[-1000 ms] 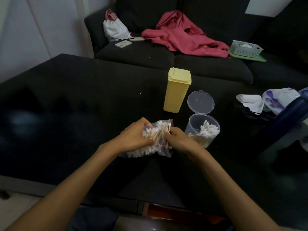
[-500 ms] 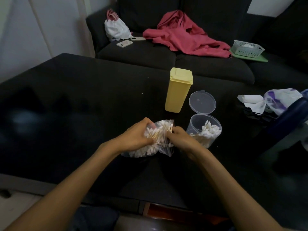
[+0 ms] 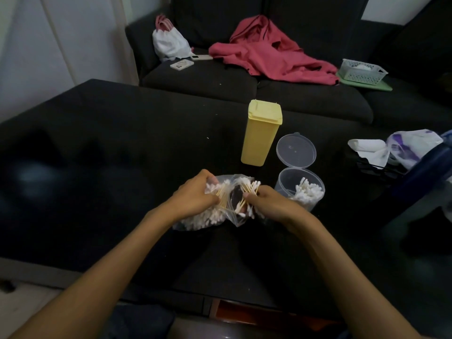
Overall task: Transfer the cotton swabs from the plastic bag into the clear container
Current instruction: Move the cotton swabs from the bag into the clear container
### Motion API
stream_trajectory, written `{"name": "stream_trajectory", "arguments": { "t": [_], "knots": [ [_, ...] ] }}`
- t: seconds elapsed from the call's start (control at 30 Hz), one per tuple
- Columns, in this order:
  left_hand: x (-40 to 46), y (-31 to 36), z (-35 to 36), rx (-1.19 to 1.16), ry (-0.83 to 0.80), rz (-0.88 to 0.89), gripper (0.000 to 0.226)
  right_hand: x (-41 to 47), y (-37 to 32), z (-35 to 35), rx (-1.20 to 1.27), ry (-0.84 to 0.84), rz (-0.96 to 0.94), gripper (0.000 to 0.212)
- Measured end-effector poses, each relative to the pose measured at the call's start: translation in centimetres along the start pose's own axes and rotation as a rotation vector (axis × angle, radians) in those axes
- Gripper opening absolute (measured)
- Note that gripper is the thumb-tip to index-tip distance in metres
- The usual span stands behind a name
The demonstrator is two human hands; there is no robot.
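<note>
- Currently the left hand [image 3: 195,194] grips the plastic bag [image 3: 208,216] with fingers curled over its upper edge; the bag lies on the dark counter [image 3: 122,155], most cotton swabs [image 3: 200,220] heaped in its lower left part.
- Right hand [image 3: 266,204] pinches a small bunch of swabs [image 3: 250,189] at the bag's mouth, sticks fanned out, tips pointing several ways.
- Clear container [image 3: 299,189] stands just beside the right hand, hinged lid [image 3: 296,150] tipped back, already partly filled with swabs.
- Risk: the bunch is loosely fanned; a pinch this light likely lets outer swabs slip and scatter on the counter during the carry.
- Risk: sticks may snag on the thin film at the bag's opening and drag extra swabs out, or pull the bag from the left hand's hold.
- Risk: the container looks light and sits close to the right wrist; a sideways brush could tip it and spill what is inside.
- Risk: swabs entering crosswise may bridge the rim instead of dropping in, given those already standing there.
- Risk: the yellow box [image 3: 261,133] stands near, behind bag and container; a wide lift could knock it over.
</note>
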State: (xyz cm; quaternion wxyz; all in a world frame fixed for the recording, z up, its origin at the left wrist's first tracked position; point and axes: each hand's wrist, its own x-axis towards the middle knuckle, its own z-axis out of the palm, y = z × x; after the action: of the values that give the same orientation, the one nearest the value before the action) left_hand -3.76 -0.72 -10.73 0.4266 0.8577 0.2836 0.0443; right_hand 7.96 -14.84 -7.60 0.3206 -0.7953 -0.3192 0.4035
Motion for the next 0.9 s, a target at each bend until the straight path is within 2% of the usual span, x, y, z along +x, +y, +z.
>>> {"name": "stream_trajectory", "arguments": {
  "t": [0.17,0.3,0.43,0.6,0.8,0.9],
  "knots": [
    [0.2,-0.1,-0.2,-0.045,-0.001,-0.012,0.036,-0.1,0.1,-0.2,0.039,-0.034,-0.052,0.019],
    [0.3,-0.4,-0.6,-0.134,0.042,-0.077,0.036,-0.4,0.2,-0.3,-0.029,-0.064,-0.139,0.021],
    [0.1,-0.2,-0.8,-0.174,0.016,-0.100,0.034,-0.1,0.2,0.2,0.040,-0.010,-0.235,0.015],
    [0.1,0.0,-0.9,-0.190,-0.019,-0.121,0.033,0.4,0.3,0.3,0.146,0.062,-0.341,0.024],
    [0.3,-0.1,-0.9,-0.213,0.040,-0.141,0.031,0.0,0.3,-0.5,0.244,0.073,-0.386,0.030],
    [0.1,-0.2,-0.7,-0.093,0.111,-0.133,0.032,0.0,0.4,-1.1,0.245,0.124,-0.371,0.032]
  ]
}}
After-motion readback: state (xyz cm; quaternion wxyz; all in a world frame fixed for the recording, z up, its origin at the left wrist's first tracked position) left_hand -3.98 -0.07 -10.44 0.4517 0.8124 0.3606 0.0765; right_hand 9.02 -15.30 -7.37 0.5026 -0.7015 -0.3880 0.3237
